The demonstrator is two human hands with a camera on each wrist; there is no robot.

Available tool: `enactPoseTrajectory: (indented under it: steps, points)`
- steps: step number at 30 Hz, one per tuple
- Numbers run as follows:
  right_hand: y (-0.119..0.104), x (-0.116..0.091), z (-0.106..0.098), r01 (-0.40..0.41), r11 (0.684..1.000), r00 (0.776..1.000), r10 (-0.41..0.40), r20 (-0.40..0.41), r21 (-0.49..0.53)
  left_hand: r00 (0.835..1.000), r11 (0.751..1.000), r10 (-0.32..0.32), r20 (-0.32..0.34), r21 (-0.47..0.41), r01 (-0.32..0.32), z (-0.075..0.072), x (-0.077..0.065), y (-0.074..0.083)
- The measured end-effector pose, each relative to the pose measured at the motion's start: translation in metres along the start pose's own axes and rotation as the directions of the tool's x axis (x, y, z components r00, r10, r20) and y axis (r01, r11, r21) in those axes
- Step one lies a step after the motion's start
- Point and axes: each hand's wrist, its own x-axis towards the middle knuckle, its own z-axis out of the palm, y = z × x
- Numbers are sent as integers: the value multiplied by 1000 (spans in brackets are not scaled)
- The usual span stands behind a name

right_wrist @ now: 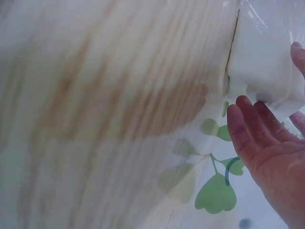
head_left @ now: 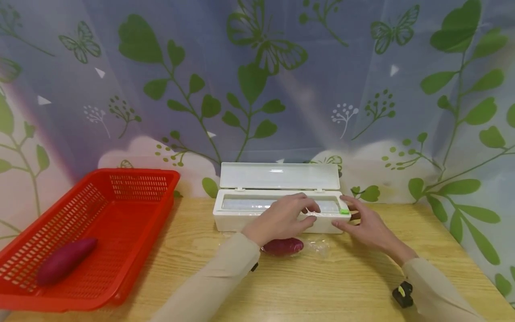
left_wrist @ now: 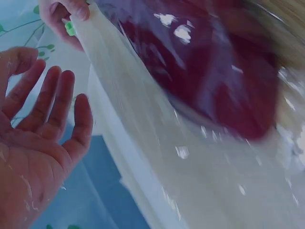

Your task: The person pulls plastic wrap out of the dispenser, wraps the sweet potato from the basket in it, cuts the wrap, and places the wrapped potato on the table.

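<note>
the left hand point(head_left: 283, 219), released with fingers loosely bent, hovers over a long white plastic box point(head_left: 237, 221), its lid point(head_left: 279, 175) raised. the right hand point(head_left: 366, 223) grips the box's three o'clock end. a purple oblong tuber point(head_left: 283, 247) under clear film point(head_left: 318, 247) lies at the box's six o'clock; a red plastic basket point(head_left: 138, 250) stands at nine.

Glossy film point(head_left: 318, 247), smooth plastic box point(head_left: 236, 222)

Cannot make out any text, label, brand, number or sign in the head view. Cannot read any in either wrist view.
</note>
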Motion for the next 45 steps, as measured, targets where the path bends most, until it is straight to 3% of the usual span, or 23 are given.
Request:
enactPoseTrajectory:
  steps: [5,11,15,20,24,34,45]
  points:
    - [1,-1,0,-5,1000,1000,5,2,21,996,989,-88,-1,-118,88,11,28,2]
    - [4,-1,1,-13,1000,1000,13,-5,12,991,980,-132,-5,-149,129,26,52,7]
    - [3,0,1,-24,999,1000,23,19,36,983,968,-184,-12,-178,179,32,61,10]
    - [0,1,-1,-77,993,995,71,66,93,970,952,-243,5,-191,239,39,65,15]
    - [-1,0,-2,-108,990,992,101,77,89,972,961,-234,-8,-155,230,45,68,19]
    - [-1,-1,-3,-95,991,993,88,75,93,970,967,-242,-22,-82,239,50,72,22]
    - [-3,0,-3,-81,996,995,79,57,27,968,968,-251,-21,8,252,48,69,18]
